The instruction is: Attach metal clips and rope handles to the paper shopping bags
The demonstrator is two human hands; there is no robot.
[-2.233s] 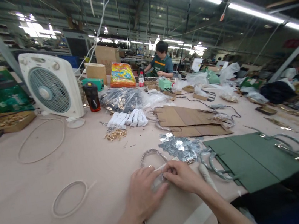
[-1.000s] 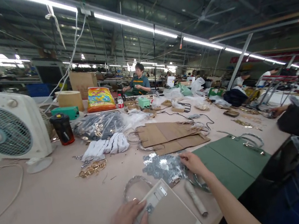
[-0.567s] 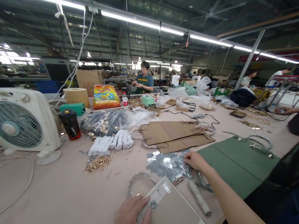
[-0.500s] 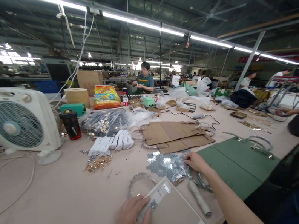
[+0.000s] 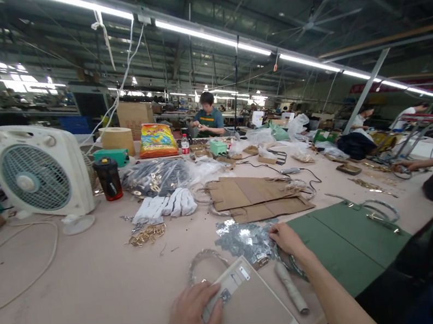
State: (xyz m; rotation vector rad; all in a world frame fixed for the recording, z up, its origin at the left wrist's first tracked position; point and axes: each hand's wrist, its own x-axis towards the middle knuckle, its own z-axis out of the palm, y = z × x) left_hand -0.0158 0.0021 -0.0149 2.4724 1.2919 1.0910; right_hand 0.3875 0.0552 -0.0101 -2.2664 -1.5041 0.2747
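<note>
My left hand [image 5: 197, 320] grips the left edge of a beige bag panel [image 5: 250, 311], its thumb lying on top beside a small square metal piece [image 5: 225, 295]. A small white label-like plate [image 5: 244, 273] shows near the panel's top corner. A looped handle [image 5: 204, 258] in clear wrap sticks out behind it. At the right edge of a pile of thin silvery metal plates [image 5: 244, 240], my right hand [image 5: 286, 239] has its fingertips pinched together; what they hold is too small to make out. A grey wrapped rod-like tool [image 5: 291, 289] lies below my right wrist.
A green bag panel with handles [image 5: 346, 240] lies to the right, brown panels [image 5: 255, 194] beyond the pile. Gold hardware [image 5: 148, 235], white cloth bundles [image 5: 165, 205], a dark cup [image 5: 108, 179] and a fan [image 5: 41, 172] stand leftward. A co-worker [image 5: 208, 116] sits across the table.
The view has turned slightly left, so things sit a little further right. Both hands keep nearly the same places on the panel and at the pile. The co-worker's head has lowered.
</note>
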